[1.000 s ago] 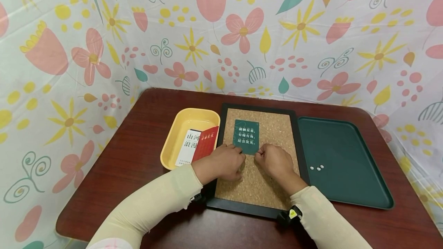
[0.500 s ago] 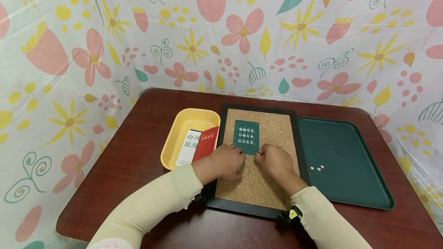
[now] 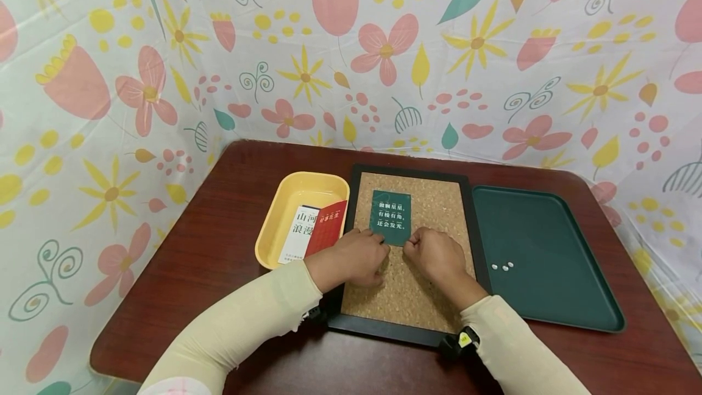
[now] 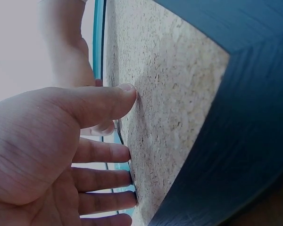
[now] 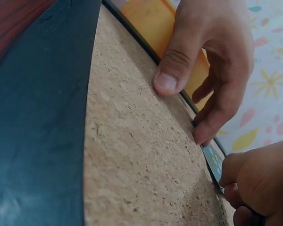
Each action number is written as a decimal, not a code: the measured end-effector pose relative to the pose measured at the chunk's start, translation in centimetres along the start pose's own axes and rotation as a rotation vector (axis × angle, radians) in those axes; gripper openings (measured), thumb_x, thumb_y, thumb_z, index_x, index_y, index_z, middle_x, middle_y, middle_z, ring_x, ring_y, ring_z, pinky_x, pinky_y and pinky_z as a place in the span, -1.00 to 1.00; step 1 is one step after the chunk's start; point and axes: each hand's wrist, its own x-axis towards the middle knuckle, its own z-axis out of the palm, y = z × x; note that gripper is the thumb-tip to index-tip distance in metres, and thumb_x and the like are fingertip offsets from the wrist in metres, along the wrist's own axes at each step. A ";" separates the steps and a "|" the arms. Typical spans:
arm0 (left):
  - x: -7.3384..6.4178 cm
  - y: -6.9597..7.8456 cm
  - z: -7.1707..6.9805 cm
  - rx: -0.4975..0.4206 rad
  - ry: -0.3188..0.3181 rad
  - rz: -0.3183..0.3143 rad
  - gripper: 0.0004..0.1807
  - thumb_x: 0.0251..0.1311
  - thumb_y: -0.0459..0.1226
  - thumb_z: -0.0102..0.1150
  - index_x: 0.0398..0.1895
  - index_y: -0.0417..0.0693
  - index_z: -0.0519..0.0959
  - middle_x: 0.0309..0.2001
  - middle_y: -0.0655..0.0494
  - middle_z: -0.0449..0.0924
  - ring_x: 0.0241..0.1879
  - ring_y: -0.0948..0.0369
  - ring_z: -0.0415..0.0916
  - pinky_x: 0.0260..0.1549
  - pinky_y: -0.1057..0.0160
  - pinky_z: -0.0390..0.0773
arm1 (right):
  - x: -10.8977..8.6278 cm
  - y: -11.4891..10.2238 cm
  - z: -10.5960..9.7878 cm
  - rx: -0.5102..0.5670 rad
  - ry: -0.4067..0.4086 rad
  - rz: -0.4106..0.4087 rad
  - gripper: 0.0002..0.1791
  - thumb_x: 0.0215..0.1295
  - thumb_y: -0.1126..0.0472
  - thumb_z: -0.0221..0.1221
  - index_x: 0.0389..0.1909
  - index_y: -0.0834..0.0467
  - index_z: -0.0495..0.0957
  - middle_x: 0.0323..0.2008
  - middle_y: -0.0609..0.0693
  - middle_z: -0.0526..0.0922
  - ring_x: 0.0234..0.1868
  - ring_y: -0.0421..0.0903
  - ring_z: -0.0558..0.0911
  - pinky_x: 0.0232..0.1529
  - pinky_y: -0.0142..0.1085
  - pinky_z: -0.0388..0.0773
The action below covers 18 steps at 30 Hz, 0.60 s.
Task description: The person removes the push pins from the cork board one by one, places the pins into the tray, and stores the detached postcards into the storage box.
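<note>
A dark green card (image 3: 390, 218) with white characters lies on a black-framed cork board (image 3: 433, 200). Along its lower left edge rests my left hand (image 3: 364, 258), thumb spread on the cork and fingers nearly straight, their tips on the card's edge in the left wrist view. My right hand (image 3: 439, 258) is at the card's lower right corner with its fingers curled. A small grey metallic piece (image 4: 116, 125) shows at its fingertip, seemingly a thumbtack pinched against the corner, mostly hidden. Several silver thumbtacks (image 3: 505, 267) lie in a dark green tray (image 3: 548, 230).
Left of the board stands a yellow bin (image 3: 274, 218) holding a white card (image 3: 298, 236) and a red card (image 3: 329, 230). The tray is close against the board's right side. Everything rests on a reddish-brown table (image 3: 192, 261), with a flower-patterned cloth (image 3: 329, 96) behind.
</note>
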 end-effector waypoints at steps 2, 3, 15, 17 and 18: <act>0.0 0.0 0.0 -0.002 0.001 0.001 -0.39 0.21 0.19 0.32 0.19 0.05 0.62 0.25 0.07 0.54 0.20 0.08 0.48 0.20 0.02 0.45 | 0.0 0.0 0.0 0.003 0.008 0.001 -0.85 0.25 0.16 0.17 -0.51 0.00 0.59 -0.67 -0.16 0.48 -0.62 -0.15 0.43 -0.63 -0.25 0.30; 0.0 0.0 0.0 0.000 0.001 0.001 -0.39 0.22 0.20 0.31 0.20 0.05 0.62 0.26 0.07 0.54 0.20 0.08 0.48 0.21 0.02 0.45 | 0.0 0.0 0.0 0.004 0.012 0.001 -0.86 0.25 0.16 0.17 -0.49 0.00 0.60 -0.66 -0.16 0.49 -0.62 -0.15 0.43 -0.62 -0.25 0.31; 0.3 0.0 0.1 0.006 -0.004 -0.010 -0.37 0.21 0.21 0.31 0.21 0.04 0.62 0.26 0.05 0.54 0.21 0.05 0.47 0.21 0.01 0.44 | 0.0 0.0 -0.4 0.017 0.034 0.003 -0.85 0.29 0.13 0.15 -0.33 0.07 0.66 -0.59 -0.16 0.57 -0.58 -0.16 0.49 -0.55 -0.21 0.44; 0.3 0.1 0.1 0.004 -0.007 -0.011 -0.37 0.22 0.21 0.31 0.21 0.04 0.62 0.27 0.05 0.54 0.21 0.05 0.47 0.21 0.01 0.44 | -0.1 -0.1 -0.5 0.022 0.041 0.000 -0.85 0.29 0.13 0.15 -0.31 0.07 0.66 -0.58 -0.16 0.57 -0.57 -0.17 0.49 -0.53 -0.20 0.46; 0.3 0.1 0.1 0.003 -0.008 -0.012 -0.37 0.22 0.21 0.31 0.21 0.04 0.62 0.27 0.05 0.54 0.21 0.05 0.47 0.21 0.00 0.44 | -0.1 -0.1 -0.6 0.024 0.043 -0.003 -0.84 0.30 0.13 0.14 -0.30 0.08 0.66 -0.58 -0.17 0.58 -0.57 -0.17 0.49 -0.52 -0.19 0.47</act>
